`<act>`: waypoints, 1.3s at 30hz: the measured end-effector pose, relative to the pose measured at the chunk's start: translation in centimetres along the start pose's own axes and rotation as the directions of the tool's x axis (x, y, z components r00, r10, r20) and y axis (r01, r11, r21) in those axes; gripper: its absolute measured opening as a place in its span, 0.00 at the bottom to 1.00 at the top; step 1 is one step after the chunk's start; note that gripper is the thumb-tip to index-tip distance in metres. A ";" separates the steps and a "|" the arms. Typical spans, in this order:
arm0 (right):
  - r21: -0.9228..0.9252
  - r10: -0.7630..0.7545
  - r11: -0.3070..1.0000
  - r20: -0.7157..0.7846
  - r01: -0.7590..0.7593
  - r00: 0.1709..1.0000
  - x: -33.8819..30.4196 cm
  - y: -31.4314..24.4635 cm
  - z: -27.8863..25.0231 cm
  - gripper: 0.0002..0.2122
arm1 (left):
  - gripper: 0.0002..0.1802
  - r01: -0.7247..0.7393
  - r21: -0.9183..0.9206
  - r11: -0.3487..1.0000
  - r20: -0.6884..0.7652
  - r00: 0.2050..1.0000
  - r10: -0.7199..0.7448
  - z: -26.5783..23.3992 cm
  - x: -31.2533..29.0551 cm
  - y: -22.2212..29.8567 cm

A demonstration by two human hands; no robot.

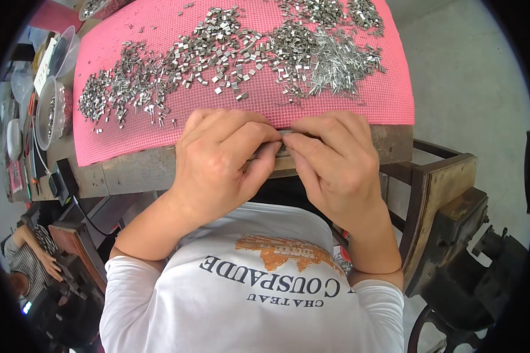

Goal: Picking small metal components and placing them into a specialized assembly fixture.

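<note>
Your two hands meet at the near edge of the pink mat point(388, 100), just where it ends on the wooden bench point(129, 173). Your left hand point(221, 162) is curled tight, thumb and forefinger pinched onto the left end of a thin metal strip point(284, 134). Your right hand point(335, 167) is pinched just as narrowly on its right end, so the fingertips of both hands almost touch. The strip lies with its long axis across you, left to right, along the mat's near edge. Neither hand is nearer to it than the other; both are on it. Most of the strip is hidden under your fingers, and only a short grey sliver shows between them, so its true shape and length cannot be made out.

Farther out on the mat lie the loose metal parts: small clips point(218, 50) spread across its middle and left, and a heap of thin pins point(335, 62) toward its right. Left of the mat stand a few clear bowls point(47, 112), cut off by the rim. Right of the mat stands a dark iron press point(453, 235), partly in shadow.
</note>
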State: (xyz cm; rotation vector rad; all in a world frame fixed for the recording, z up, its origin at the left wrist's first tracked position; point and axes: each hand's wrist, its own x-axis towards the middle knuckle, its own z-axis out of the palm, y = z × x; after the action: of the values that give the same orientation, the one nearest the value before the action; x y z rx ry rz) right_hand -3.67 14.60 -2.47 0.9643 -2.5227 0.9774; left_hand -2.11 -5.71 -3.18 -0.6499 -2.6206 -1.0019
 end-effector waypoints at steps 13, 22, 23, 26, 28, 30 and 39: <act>0.038 0.098 0.995 -0.204 -0.093 0.974 -1.6 2.4 -0.4 0.16 | 0.10 -0.130 0.260 0.957 0.066 0.991 0.117 -0.3 0.8 1.3; -0.081 0.098 0.990 -0.163 -0.113 0.982 -1.6 3.6 -1.2 0.11 | 0.21 -0.168 0.325 0.931 0.180 0.977 0.114 -2.0 -0.5 1.7; -0.123 0.093 0.986 -0.162 -0.114 0.982 -1.5 3.8 -1.3 0.09 | 0.23 -0.137 0.256 0.957 0.157 0.983 0.099 -2.3 -0.8 1.1; -0.151 0.095 0.982 -0.143 -0.117 0.985 -1.1 4.4 -1.6 0.09 | 0.22 0.039 0.303 0.952 0.011 0.999 -0.044 -4.0 -2.4 -0.8; -0.150 0.080 0.984 -0.133 -0.100 0.988 -0.8 5.0 -1.4 0.10 | 0.19 0.127 0.342 0.931 -0.093 0.990 -0.101 -5.2 -3.0 -2.4; -0.157 0.067 0.984 -0.122 -0.086 0.990 -0.5 5.4 -1.3 0.12 | 0.17 0.195 0.372 0.908 -0.156 0.977 -0.145 -6.4 -3.4 -4.1; -0.268 0.024 0.963 0.007 -0.021 1.000 0.2 5.9 -1.9 0.16 | 0.11 0.280 0.391 0.877 -0.210 0.955 -0.211 -7.8 -4.0 -5.2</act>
State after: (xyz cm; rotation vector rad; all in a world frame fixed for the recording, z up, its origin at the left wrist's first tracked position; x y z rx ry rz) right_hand -7.76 19.01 -3.95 0.8612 -2.5923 0.6140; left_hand -0.62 -15.75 -1.98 -0.1275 -2.6861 -0.4888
